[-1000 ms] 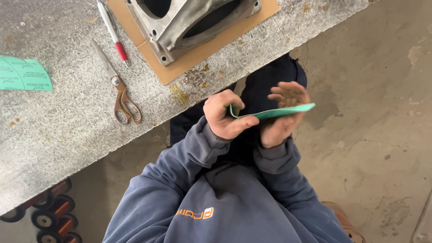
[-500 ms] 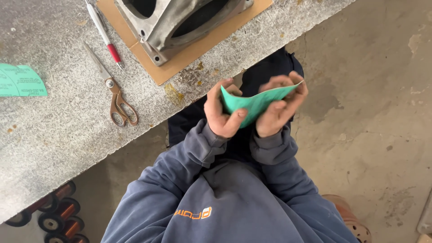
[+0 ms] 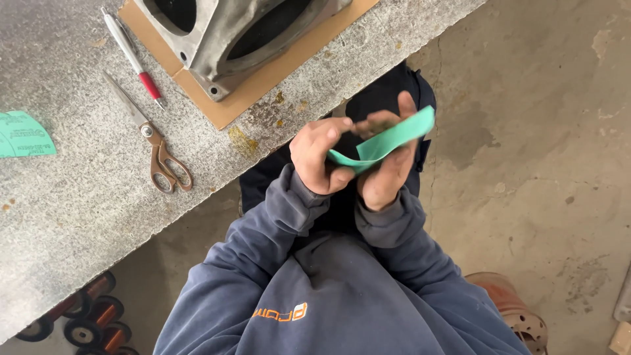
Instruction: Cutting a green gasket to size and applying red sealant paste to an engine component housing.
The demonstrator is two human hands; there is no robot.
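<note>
I had both hands in front of my chest, just off the edge of the bench (image 3: 79, 217). My left hand (image 3: 319, 158) had its fingers closed on one end of the green paper strip (image 3: 388, 141), and my right hand (image 3: 388, 167) lay under it, fingers half open, cradling the strip so it curved over without creasing. On the bench sat the scissors (image 3: 154, 148), a red-and-white pen (image 3: 135, 59) and a grey metal casting (image 3: 230, 33) on cardboard (image 3: 263, 82), perhaps to spare the stone.
</note>
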